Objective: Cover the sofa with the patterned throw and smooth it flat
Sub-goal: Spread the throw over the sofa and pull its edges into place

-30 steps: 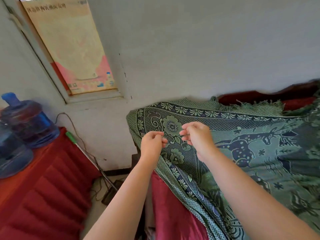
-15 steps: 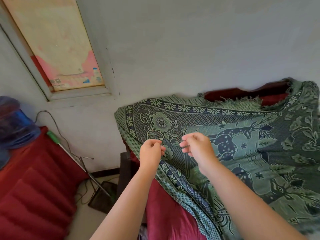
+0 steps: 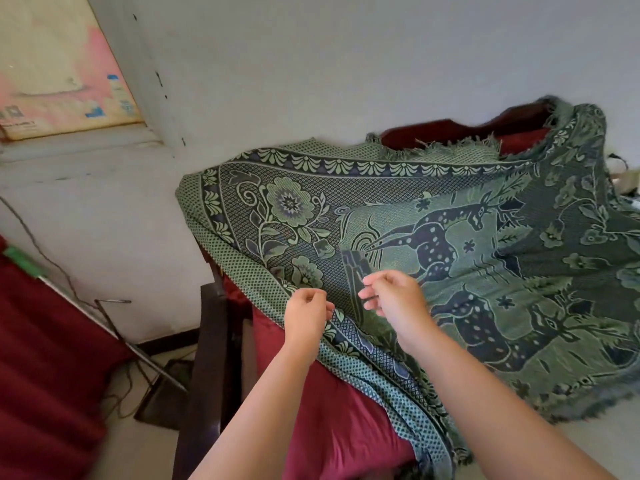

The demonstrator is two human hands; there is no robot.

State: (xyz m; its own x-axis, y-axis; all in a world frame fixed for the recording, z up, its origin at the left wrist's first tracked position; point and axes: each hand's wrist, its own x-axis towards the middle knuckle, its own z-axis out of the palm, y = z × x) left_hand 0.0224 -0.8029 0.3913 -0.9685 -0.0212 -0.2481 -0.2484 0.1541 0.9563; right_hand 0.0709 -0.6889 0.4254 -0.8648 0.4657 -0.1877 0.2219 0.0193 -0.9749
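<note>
While the green and navy woven throw with deer and flowers (image 3: 450, 237) lies draped over the far and right part of the maroon cushioned sofa (image 3: 332, 420), I pinch it with both hands near its left border. My left hand (image 3: 306, 318) curls tight on the fabric just inside the dotted edge. My right hand (image 3: 394, 301), just beside it, nips a raised fold between thumb and fingertips. The near left seat shows bare, and the throw bunches at the far right.

text: none legible | poster (image 3: 52, 81): print too blurred
</note>
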